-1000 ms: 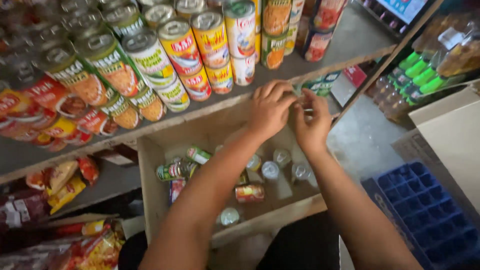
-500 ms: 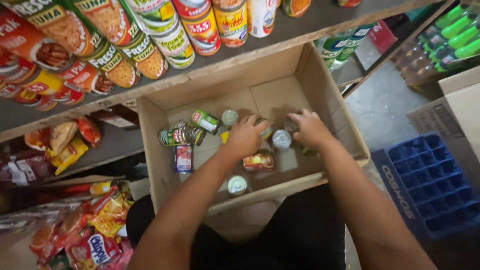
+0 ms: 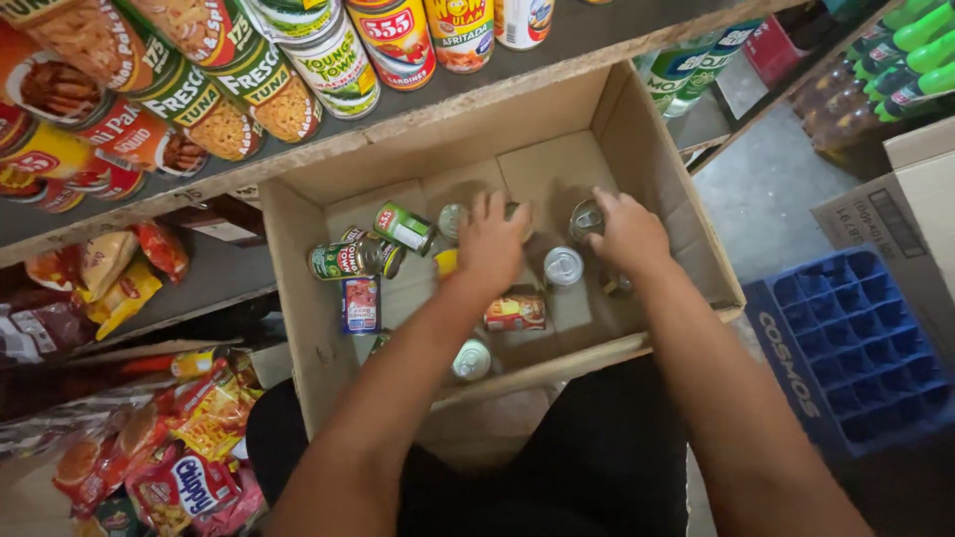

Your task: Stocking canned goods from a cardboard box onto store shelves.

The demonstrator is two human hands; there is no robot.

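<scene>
A: Progress? 
B: Both hands are down in the cardboard box (image 3: 298,249). Several cans are left loose there, and the far shelf (image 3: 597,45) looks well stocked already.

A: Grips? 
B: Left hand (image 3: 492,249) lies spread, fingers wide, on a can I can't see well. Right hand (image 3: 627,234) curls around a silver-topped can (image 3: 586,219) at the far right.

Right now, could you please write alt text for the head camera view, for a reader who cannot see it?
Seen from above, a person's left hand and right hand reach into an open cardboard box that holds scattered small cans. Above the box, a shelf carries rows of larger canned goods; a blue plastic crate sits at right.
</scene>
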